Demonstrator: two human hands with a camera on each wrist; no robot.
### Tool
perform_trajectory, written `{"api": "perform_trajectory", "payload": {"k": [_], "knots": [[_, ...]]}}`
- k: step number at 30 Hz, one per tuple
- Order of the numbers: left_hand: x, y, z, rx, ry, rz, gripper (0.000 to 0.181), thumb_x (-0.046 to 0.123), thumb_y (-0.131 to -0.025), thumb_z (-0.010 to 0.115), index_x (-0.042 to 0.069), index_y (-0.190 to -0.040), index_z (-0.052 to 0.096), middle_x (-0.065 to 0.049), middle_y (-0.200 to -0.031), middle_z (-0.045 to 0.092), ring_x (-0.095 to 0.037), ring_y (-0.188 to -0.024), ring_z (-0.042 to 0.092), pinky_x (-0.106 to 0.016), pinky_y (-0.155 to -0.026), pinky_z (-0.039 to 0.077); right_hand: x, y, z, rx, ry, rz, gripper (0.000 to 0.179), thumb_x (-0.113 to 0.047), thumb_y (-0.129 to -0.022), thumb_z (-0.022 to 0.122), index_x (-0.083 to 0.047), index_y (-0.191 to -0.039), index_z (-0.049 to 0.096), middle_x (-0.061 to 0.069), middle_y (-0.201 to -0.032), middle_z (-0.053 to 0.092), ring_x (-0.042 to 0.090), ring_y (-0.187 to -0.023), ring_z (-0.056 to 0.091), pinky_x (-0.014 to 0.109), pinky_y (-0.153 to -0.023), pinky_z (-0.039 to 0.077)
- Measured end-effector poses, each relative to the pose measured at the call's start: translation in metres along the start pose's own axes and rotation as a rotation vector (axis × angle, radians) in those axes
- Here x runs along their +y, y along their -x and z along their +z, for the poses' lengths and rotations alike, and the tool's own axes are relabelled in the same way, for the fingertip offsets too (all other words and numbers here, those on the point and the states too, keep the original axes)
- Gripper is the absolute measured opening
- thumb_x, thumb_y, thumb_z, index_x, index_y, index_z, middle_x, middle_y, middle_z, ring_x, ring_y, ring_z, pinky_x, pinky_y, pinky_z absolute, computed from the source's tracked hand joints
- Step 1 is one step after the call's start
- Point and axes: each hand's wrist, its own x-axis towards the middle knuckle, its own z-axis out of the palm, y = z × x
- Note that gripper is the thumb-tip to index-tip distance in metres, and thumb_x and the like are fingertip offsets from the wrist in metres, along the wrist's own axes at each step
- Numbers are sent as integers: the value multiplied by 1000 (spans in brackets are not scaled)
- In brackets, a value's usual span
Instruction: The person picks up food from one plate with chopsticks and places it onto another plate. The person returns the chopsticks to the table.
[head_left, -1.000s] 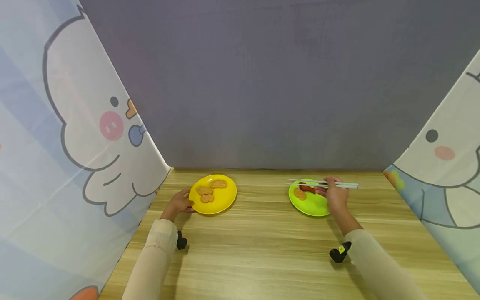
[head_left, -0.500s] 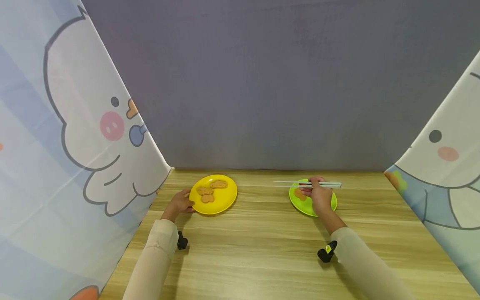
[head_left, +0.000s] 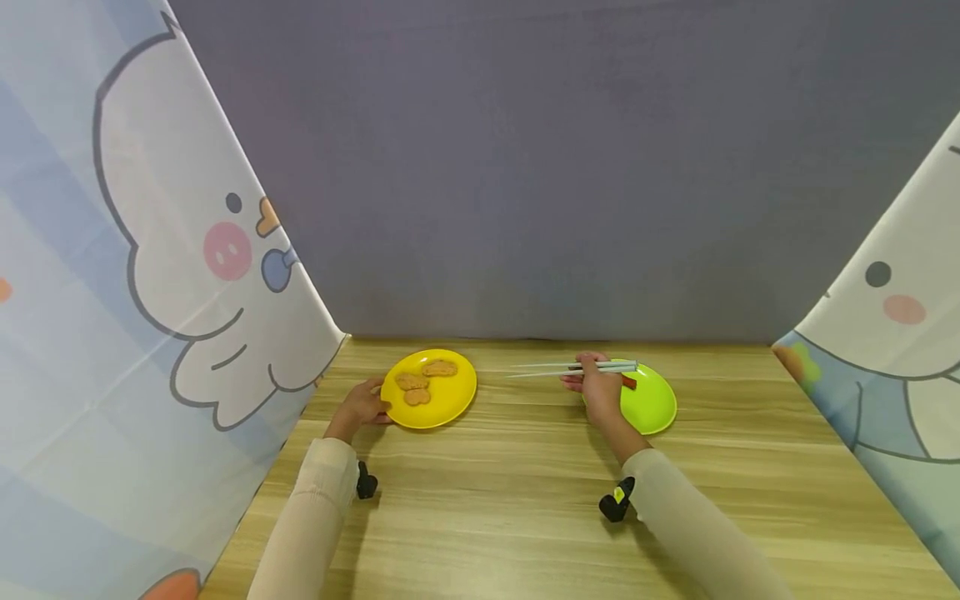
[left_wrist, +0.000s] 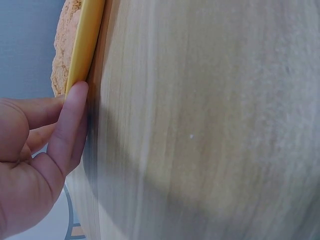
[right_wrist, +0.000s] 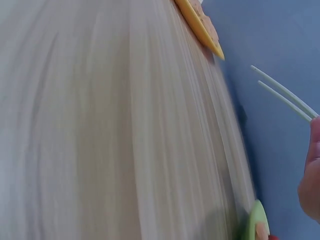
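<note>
My left hand [head_left: 363,406] pinches the left rim of a yellow plate [head_left: 455,402], thumb and fingers on its edge in the left wrist view. Several tan fried-chicken-like pieces [head_left: 417,397] lie on that plate. My right hand [head_left: 602,397] holds a pair of pale chopsticks [head_left: 624,368] pointing left, above the left part of a green plate [head_left: 654,407]. Between the chopstick tips [right_wrist: 282,87] nothing shows in the right wrist view, and they stand slightly apart. A red piece [head_left: 628,382] on the green plate is partly covered by the hand. A tan piece [right_wrist: 261,231] lies there too.
Both plates stand on a wood-grain table [head_left: 495,500], with bare wood between them. A grey wall [head_left: 525,183] rises behind the table, and cartoon-printed cloths [head_left: 172,250] close off the left and right sides. Black wrist cameras [head_left: 617,500] hang beneath the sleeves.
My right hand has moved left with the chopsticks, from the green plate's right side to its left side, covering the tan piece in the head view. The left hand and yellow plate have stayed put.
</note>
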Motion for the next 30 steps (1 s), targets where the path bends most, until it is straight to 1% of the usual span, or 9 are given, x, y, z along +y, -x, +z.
{"api": "perform_trajectory", "payload": {"k": [5, 7, 11, 15, 16, 18, 22, 24, 30], "knots": [[0, -1, 0, 6, -6, 0, 67, -5, -89, 57, 2, -148, 28, -33, -136, 43, -11, -71, 63, -30, -68, 62, 7, 5, 17, -15, -16, 8, 34, -20, -100, 49, 13, -111, 52, 27, -93, 65, 15, -56, 69, 30, -53, 60], [-1, 0, 0, 13, -12, -7, 67, -4, -89, 57, 3, -149, 28, -32, -136, 44, -11, -71, 63, -30, -67, 62, 10, 8, 24, -22, -16, 11, 31, -19, -100, 49, 11, -108, 54, 26, -92, 65, 15, -56, 69, 30, -52, 60], [-1, 0, 0, 13, -11, -8, 67, -4, -89, 57, 3, -149, 28, -32, -137, 43, -12, -72, 64, -30, -68, 62, 16, 13, 38, -46, -12, 15, 27, -20, -100, 49, 6, -102, 56, 15, -82, 67, 14, -56, 69, 27, -49, 59], [0, 0, 1, 10, -8, -12, 66, -4, -89, 57, 3, -149, 28, -31, -138, 43, -12, -72, 63, -30, -70, 62, 20, 18, 51, -86, -33, 23, 32, -22, -100, 50, 9, -105, 56, 11, -81, 66, 19, -59, 70, 26, -50, 59], [0, 0, 1, 10, -10, -14, 66, -3, -90, 57, 3, -149, 28, -31, -138, 43, -11, -72, 63, -30, -70, 62, 18, 20, 55, -96, -26, 26, 32, -21, -100, 50, 9, -106, 56, 13, -83, 66, 26, -63, 71, 28, -51, 60], [0, 0, 1, 12, -9, -16, 66, -3, -90, 57, 4, -149, 28, -30, -137, 43, -11, -71, 62, -30, -70, 62, 22, 22, 63, -105, -26, 22, 34, -21, -99, 51, 12, -108, 56, 23, -90, 65, 27, -64, 71, 28, -51, 60], [0, 0, 1, 16, 3, -11, 66, -4, -89, 57, 3, -148, 29, -31, -135, 44, -11, -70, 62, -30, -69, 62, 29, 24, 78, -108, -14, 6, 35, -20, -99, 51, 13, -108, 55, 36, -99, 60, 24, -61, 70, 27, -51, 59], [0, 1, 1, 19, 4, -10, 66, -5, -89, 57, 3, -148, 29, -32, -135, 44, -11, -69, 62, -30, -69, 62, 35, 25, 85, -107, -20, 1, 35, -22, -99, 52, 13, -107, 56, 36, -99, 60, 18, -58, 69, 24, -49, 58], [1, 1, 0, 18, 9, -17, 67, -5, -87, 58, 3, -148, 29, -32, -134, 45, -12, -70, 62, -31, -69, 62, 44, 31, 102, -121, 14, -5, 32, -23, -98, 53, 8, -104, 60, 35, -99, 61, 33, -66, 70, 25, -48, 58]]}}
